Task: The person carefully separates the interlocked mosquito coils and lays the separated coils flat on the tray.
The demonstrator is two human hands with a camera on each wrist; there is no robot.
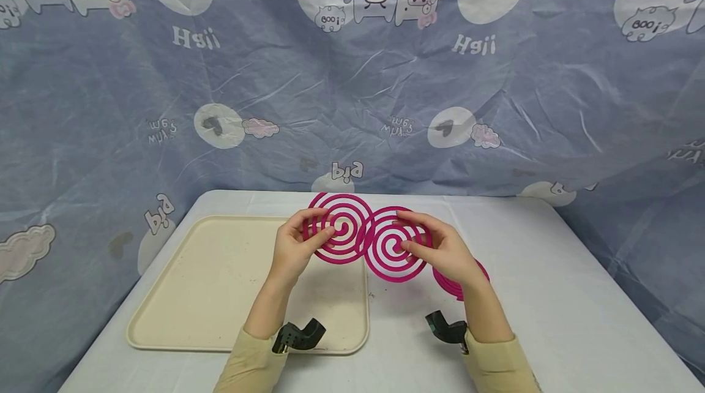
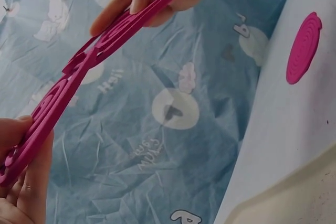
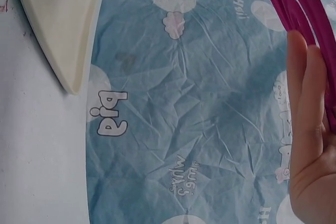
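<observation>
My left hand (image 1: 292, 250) pinches a magenta mosquito coil (image 1: 343, 228) between thumb and fingers, above the tray's right edge. My right hand (image 1: 450, 253) grips a second mosquito coil (image 1: 393, 247) the same way, slightly lower. Both flat spirals are raised off the table, and their outer rings overlap between the hands. Whether the rings are linked or merely touching, I cannot tell. In the left wrist view the pair (image 2: 84, 66) appears nearly edge-on. Behind my right wrist another coil (image 1: 447, 284) lies on the table, partly hidden in the head view but whole in the left wrist view.
A cream tray (image 1: 220, 283) lies on the left of the white table (image 1: 562, 295), under my left arm. Small dark specks dot the table cover. A blue printed curtain (image 1: 308, 105) hangs behind the table. Black camera mounts (image 1: 300, 336) are worn on both wrists.
</observation>
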